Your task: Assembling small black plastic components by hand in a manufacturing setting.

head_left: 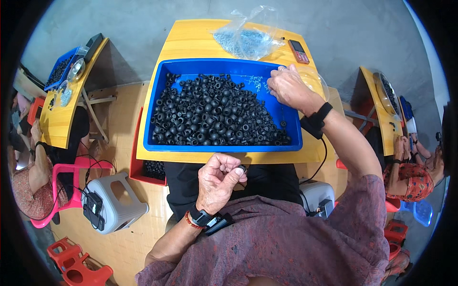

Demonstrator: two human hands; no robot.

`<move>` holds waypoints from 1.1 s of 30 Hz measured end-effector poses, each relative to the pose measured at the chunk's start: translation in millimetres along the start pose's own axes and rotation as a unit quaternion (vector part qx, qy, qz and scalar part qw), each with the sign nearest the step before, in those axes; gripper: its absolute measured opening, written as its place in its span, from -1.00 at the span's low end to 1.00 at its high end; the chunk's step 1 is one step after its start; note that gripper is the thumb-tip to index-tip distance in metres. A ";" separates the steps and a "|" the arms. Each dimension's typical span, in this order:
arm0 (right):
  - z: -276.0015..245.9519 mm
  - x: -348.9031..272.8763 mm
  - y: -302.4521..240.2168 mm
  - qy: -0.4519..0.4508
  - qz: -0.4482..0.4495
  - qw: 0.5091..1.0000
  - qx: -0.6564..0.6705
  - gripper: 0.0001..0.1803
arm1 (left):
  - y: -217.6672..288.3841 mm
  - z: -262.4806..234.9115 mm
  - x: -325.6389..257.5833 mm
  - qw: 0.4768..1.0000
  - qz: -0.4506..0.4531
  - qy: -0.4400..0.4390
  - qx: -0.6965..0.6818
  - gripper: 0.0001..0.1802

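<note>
My left hand (220,179) is curled near my lap, below the table's front edge, pinching one small black rubber ring (242,168) between thumb and fingers. My right hand (290,88) reaches into the right back corner of a blue plastic tray (157,95), fingers bent down over a scatter of tiny pale parts (257,85) on the tray floor. The tray holds a heap of black rubber rings (214,114). It rests on a small yellow table (191,38). I cannot tell whether the right fingers grip anything.
A clear plastic bag of small metal parts (245,38) and a red phone (299,51) lie at the table's back. A clear bowl (315,81) sits by my right wrist. A red bin (150,171), a grey stool (117,200) and seated people at other yellow tables flank me.
</note>
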State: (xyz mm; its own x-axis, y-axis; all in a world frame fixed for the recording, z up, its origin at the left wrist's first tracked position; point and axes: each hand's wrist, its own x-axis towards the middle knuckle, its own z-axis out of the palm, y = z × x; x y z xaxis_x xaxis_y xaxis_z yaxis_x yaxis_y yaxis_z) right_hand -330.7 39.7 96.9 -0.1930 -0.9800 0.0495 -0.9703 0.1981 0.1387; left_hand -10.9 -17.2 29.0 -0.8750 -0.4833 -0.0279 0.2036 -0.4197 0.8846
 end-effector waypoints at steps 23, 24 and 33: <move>-9.5 -3.7 -1.6 0.047 0.017 0.974 0.221 -0.96 | -0.5 -4.5 2.0 1.000 -0.007 0.013 -0.009 -0.83; -18.4 -7.6 -6.4 0.051 0.055 0.941 0.330 -0.94 | -0.3 -4.6 1.8 1.000 -0.007 0.015 -0.009 -0.83; -36.6 -66.3 -81.3 0.025 0.122 0.669 0.733 -0.92 | -0.5 0.3 -0.4 0.999 -0.034 0.011 -0.037 -0.83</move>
State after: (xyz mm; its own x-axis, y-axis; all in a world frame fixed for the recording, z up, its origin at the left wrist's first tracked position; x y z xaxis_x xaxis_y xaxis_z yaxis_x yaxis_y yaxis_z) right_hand -233.7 89.3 118.6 -0.4017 -0.9132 -0.0683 -0.0186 0.0827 -0.9964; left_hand -10.8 -16.6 28.7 -0.8780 -0.4686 -0.0981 0.1769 -0.5079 0.8431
